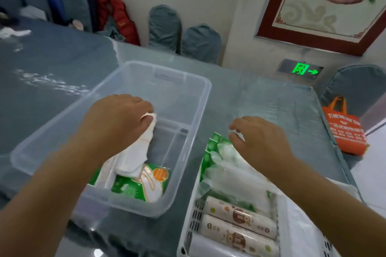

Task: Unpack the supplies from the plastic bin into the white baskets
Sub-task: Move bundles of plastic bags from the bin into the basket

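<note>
A clear plastic bin (194, 89) stands on the table to the left. Inside it, my left hand (119, 119) grips the top of a white tissue pack (135, 156) that is tilted up over a green and white pack (146, 185) lying at the bin's near end. To the right stands a white basket (192, 223) holding green and white packs (223, 165) and two paper rolls (240, 215). My right hand (259, 140) hovers over the far packs in the basket, fingers apart, holding nothing.
A second white basket (325, 244) with a white bag in it sits at the lower right. The table has a grey-blue cloth (52, 64) under clear film. Covered chairs (200, 41) line the far side, and an orange bag (344, 127) hangs on the right chair.
</note>
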Motion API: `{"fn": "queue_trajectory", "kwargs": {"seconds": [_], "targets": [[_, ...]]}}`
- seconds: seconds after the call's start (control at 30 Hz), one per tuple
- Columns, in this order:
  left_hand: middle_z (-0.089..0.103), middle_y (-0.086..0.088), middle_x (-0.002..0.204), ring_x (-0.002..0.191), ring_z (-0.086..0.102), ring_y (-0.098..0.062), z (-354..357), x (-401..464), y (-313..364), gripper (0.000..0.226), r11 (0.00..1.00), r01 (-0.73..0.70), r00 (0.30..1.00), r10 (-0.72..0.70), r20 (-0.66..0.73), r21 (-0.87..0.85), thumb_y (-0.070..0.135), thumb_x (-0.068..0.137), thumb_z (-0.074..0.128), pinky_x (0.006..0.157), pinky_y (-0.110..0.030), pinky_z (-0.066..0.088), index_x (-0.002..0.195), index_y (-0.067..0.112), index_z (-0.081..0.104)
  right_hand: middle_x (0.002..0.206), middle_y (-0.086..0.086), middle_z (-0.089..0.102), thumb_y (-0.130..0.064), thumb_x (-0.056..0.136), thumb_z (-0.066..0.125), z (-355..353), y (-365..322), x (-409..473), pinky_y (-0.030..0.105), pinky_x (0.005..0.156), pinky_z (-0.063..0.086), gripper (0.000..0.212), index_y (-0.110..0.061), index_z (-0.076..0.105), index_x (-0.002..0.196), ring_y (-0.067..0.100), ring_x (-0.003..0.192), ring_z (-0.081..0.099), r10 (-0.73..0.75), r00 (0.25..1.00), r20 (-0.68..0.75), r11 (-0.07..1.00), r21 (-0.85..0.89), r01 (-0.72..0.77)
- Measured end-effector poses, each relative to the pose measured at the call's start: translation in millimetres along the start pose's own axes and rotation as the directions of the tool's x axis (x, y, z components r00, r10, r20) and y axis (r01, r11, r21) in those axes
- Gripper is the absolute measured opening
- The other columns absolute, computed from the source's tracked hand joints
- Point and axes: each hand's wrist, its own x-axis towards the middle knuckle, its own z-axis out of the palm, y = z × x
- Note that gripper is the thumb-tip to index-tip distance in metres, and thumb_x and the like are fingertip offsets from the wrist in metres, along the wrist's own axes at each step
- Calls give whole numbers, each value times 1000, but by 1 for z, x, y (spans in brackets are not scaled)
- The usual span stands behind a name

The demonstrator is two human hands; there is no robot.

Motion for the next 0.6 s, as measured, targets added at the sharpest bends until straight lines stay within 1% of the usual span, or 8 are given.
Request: {"fn": "queue_trajectory", "kwargs": {"seconds": [0.07,0.13,0.23,0.3,0.4,0.47,0.5,0.6], "targets": [[70,-6,105,97,61,-30,1,-6,-46,24,995,97,995,-97,4,0,29,89,51,78,-38,45,103,19,68,90,-3,66,-33,89,46,2,-36,24,34,69,49,21,-22,64,91,22,85,60,-44,999,0,999,31,44],[69,-3,108,100,60,-28,2,-11,-85,23,986,167,985,-168,28,24,29,89,52,77,-36,44,106,23,67,88,-2,67,-33,88,47,8,-72,49,31,65,46,21,-23,65,92,23,81,60,-102,995,-5,993,52,102],[68,-2,107,101,58,-28,8,-17,-136,23,978,208,976,-209,67,16,30,88,53,76,-35,45,105,25,67,92,-2,67,-34,86,49,32,-125,90,30,67,41,19,-25,63,96,23,86,60,-123,992,25,986,116,119],[70,-3,103,100,58,-28,14,-20,-163,21,980,198,978,-196,78,-13,26,86,57,77,-36,46,103,22,69,96,0,66,-35,85,49,58,-156,119,30,69,39,20,-25,63,96,24,91,60,-103,988,111,988,130,89],[70,-3,101,106,55,-25,26,-22,-193,20,980,171,981,-160,105,-101,22,85,59,82,-34,43,101,21,70,106,7,64,-31,87,49,105,-193,156,30,70,36,23,-18,62,101,29,98,58,-98,953,288,995,48,88],[69,1,104,111,51,-21,36,-24,-205,21,984,120,984,-101,146,-134,23,86,57,85,-34,42,103,21,69,113,12,61,-26,88,48,138,-212,168,30,72,37,27,-12,60,108,32,102,57,-94,907,410,995,12,98],[69,3,105,113,49,-20,42,-25,-209,21,984,91,986,-67,155,-153,23,86,57,86,-34,43,103,21,69,115,13,60,-26,88,48,155,-220,171,31,73,38,28,-11,57,110,32,103,56,-84,880,467,996,25,82],[70,5,100,114,45,-20,51,-28,-216,20,973,65,990,-35,134,-222,20,86,58,84,-35,44,101,20,70,119,15,56,-33,90,50,203,-239,168,32,71,38,37,-7,49,115,33,104,55,-31,795,605,995,95,-33]]}}
